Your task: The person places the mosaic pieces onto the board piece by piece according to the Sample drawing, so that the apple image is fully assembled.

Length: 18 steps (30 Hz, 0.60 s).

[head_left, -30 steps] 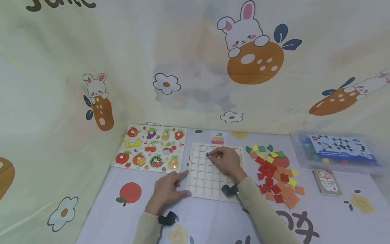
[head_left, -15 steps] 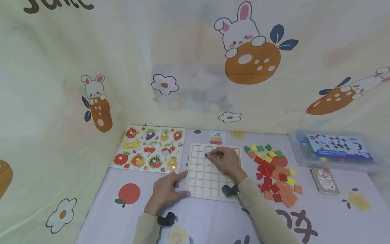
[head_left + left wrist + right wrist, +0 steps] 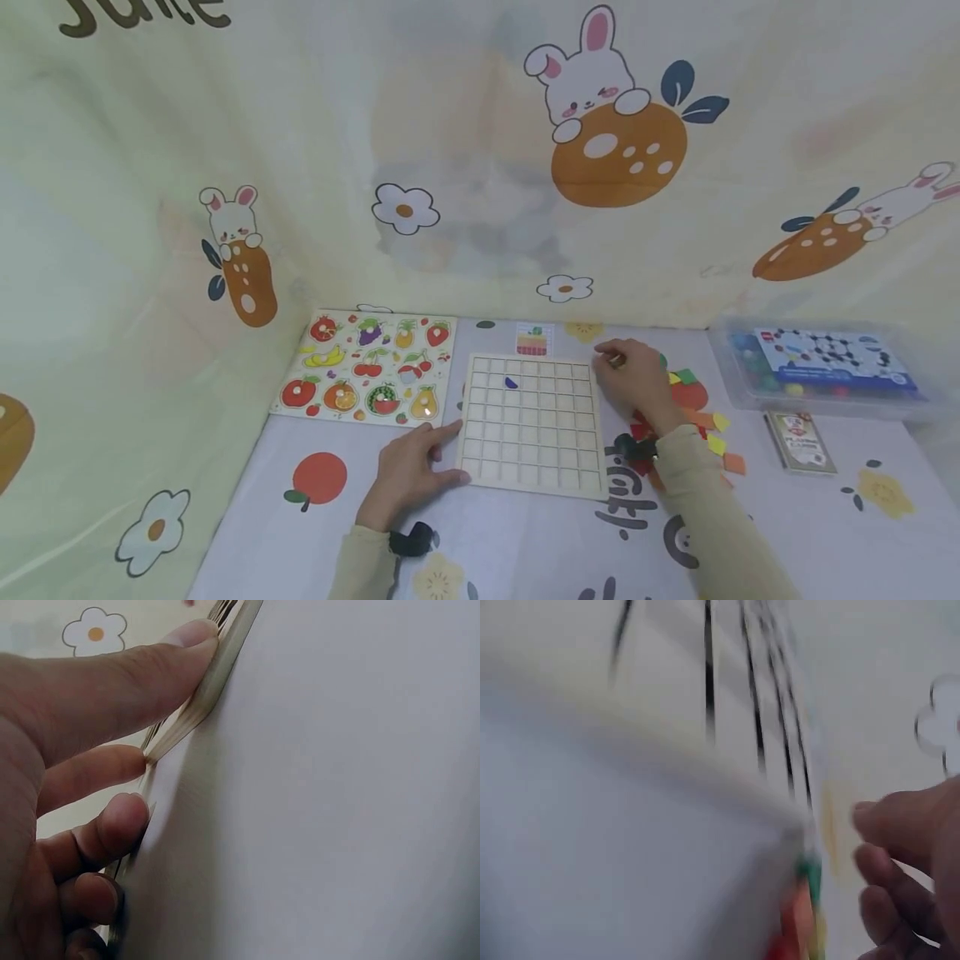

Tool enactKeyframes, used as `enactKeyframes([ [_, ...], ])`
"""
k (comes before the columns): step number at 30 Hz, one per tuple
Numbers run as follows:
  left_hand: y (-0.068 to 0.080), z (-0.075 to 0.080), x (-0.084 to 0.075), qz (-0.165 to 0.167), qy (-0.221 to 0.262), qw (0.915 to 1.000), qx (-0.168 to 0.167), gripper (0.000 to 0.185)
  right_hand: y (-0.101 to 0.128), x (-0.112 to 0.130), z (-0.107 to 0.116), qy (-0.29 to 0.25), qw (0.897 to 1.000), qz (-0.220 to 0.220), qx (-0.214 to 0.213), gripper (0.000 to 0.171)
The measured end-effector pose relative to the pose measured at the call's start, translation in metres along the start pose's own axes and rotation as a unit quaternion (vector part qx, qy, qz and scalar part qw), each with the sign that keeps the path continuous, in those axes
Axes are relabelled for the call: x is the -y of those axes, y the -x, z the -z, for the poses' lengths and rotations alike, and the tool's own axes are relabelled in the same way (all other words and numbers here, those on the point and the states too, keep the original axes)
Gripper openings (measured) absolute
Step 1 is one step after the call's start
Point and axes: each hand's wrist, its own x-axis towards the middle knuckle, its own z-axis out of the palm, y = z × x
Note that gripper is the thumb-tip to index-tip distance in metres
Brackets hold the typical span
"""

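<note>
A square wooden grid board [image 3: 527,433] lies on the table in front of me. In its second row from the top sits a small blue half-round piece [image 3: 511,383]. My left hand [image 3: 411,468] rests at the board's left side, thumb and index fingertip touching the edge. In the left wrist view the thumb [image 3: 161,671] lies against the board's edge, and the lower fingers are bent. My right hand [image 3: 636,375] is past the board's upper right corner, over the loose coloured pieces [image 3: 716,446], hiding part of them. Its fingers [image 3: 900,821] are loosely curled with nothing visible between them.
A fruit puzzle board [image 3: 367,367] lies at the back left. Behind the grid stands a small picture card [image 3: 534,340]. To the right are a clear plastic box [image 3: 832,367] and a deck of playing cards [image 3: 799,443]. A printed curtain hangs behind.
My right hand has let go of the blue piece, leaving it on the grid, and moved right to the loose pieces. The left hand stays at the board's edge.
</note>
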Motion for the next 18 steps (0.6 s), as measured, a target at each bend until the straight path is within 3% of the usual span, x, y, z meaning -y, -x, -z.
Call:
enactKeyframes([
  [4, 0.001, 0.001, 0.001, 0.006, 0.001, 1.0000, 0.002, 0.081, -0.007, -0.014, 0.014, 0.075, 0.997, 0.011, 0.029, 0.035],
  [18, -0.001, 0.001, 0.000, -0.007, 0.005, 0.9999, -0.012, 0.078, -0.017, -0.014, 0.015, 0.114, 0.987, 0.020, 0.109, 0.039],
])
